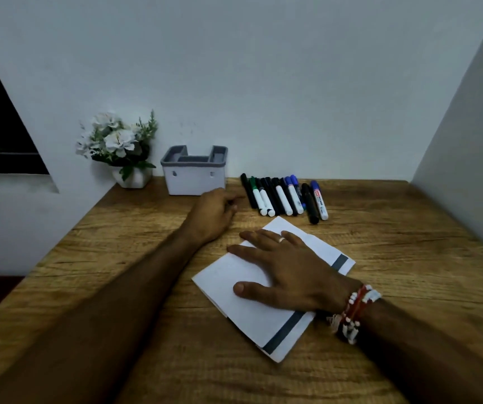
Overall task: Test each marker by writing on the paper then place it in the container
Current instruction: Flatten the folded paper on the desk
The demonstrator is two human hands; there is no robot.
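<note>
Several markers (284, 196) with black, green and blue caps lie side by side in a row at the back of the wooden table. A folded white paper (251, 310) with a dark stripe lies in the middle. My right hand (289, 269) rests flat on the paper, fingers spread, holding nothing. My left hand (214, 214) is stretched out between the paper and the markers, its fingers curled, the index finger pointing at the leftmost black marker; nothing shows in it. A white container (195, 182) with a grey rim and dividers stands at the back, just beyond my left hand.
A white pot of white flowers (118, 147) stands in the back left corner beside the container. Walls close the table (409, 258) at the back and right. The table's left edge runs diagonally past my left forearm.
</note>
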